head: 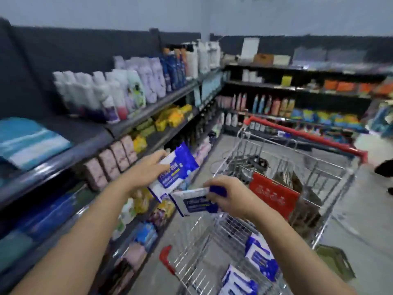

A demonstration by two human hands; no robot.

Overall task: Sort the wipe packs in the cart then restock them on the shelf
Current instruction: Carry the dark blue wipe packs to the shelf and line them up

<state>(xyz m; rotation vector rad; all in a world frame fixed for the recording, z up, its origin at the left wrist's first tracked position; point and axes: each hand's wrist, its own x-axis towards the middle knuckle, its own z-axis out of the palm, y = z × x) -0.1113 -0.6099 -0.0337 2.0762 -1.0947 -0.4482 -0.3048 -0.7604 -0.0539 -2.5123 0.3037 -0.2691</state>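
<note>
Pinching one pack each — upper pack [177,167] right of left hand [146,168], lower pack [191,202] left of right hand [230,195].

One wide-angle camera at head height looks forward and down the aisle, the frame tilted and blurred. Nearest, at centre, the left hand [146,167] grips a wipe pack [180,165] and the right hand [230,194] a second pack [191,202]. The shelf [148,112] runs along the left, the cart [306,138] sits lower right, the back shelves [297,88] farthest off.

white bottles [85,92] in row | yellow packs [174,118] below them | pink packs [114,162] upright | blue towel [27,141] left
</note>
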